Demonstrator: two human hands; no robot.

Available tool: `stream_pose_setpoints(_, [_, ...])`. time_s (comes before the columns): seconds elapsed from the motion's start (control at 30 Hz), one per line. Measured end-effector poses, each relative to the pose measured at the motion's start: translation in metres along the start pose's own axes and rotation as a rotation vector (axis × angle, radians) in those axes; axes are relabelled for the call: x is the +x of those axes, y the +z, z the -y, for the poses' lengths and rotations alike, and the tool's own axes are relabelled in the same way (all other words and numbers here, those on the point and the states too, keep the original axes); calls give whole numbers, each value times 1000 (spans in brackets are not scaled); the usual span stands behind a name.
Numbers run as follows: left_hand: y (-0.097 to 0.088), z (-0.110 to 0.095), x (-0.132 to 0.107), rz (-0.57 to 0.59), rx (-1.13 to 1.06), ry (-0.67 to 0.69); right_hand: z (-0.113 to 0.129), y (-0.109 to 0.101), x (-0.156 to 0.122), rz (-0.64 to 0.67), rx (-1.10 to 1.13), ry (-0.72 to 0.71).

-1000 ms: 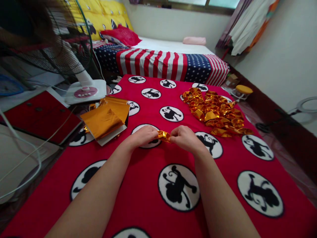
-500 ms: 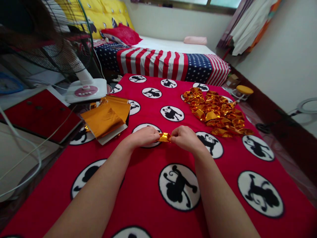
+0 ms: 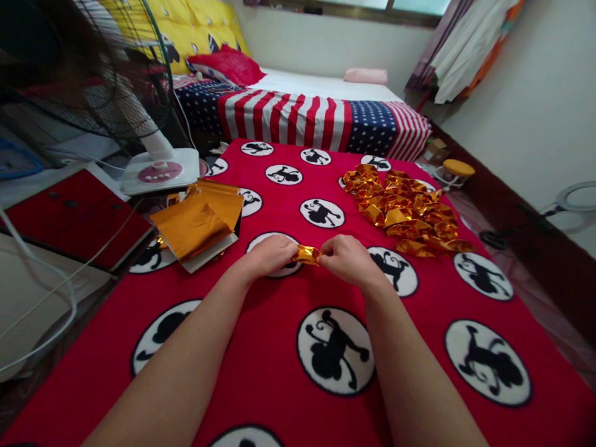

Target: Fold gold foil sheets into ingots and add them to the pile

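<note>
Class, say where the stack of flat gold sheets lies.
Head view: the stack of gold sheets lies at the left edge of the red blanket, just before the white fan base, left of the left hand.

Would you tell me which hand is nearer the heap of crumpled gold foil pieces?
Right: the right hand lies just short of the crumpled gold foil heap; the left hand is farther left.
</note>
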State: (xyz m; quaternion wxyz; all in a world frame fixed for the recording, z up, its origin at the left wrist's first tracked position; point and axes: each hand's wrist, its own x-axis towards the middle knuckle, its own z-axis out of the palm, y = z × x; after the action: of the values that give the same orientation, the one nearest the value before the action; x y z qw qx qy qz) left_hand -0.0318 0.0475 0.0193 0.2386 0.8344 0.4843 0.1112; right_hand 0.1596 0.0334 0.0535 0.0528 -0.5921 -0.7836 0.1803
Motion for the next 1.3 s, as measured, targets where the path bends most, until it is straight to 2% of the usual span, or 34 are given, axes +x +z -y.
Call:
stream_pose_setpoints(0.13, [0, -4, 0, 21, 5, -59, 0, 1, 2, -32, -2, 25])
stream_pose_setpoints(0.27, [1, -3, 2, 16, -43, -119, 0, 1, 2, -5, 36, 32])
stream_pose_setpoints(0.47, [-2, -5, 0, 24, 89, 9, -6, -2, 0, 62, 105, -17])
stream_pose_setpoints(0.53, [-1, -5, -1, 21, 97, -5, -6, -2, -1, 61, 107, -23])
stream_pose_setpoints(0.67, [2, -4, 0, 15, 52, -78, -5, 0, 1, 21, 93, -1])
stream_pose_setpoints(0.87, [2, -2, 1, 21, -11, -79, -6, 0, 3, 19, 83, 13])
stream_pose_setpoints(1.03, [-2, -3, -1, 20, -172, -121, -7, 2, 4, -15, 85, 30])
stream_pose_setpoints(1.13, [-1, -2, -2, -46, -259, -153, -7, 3, 4, -48, 132, 59])
stream_pose_setpoints(1.3, [5, 4, 0, -255, -266, -229, -7, 3, 4, -123, 311, 63])
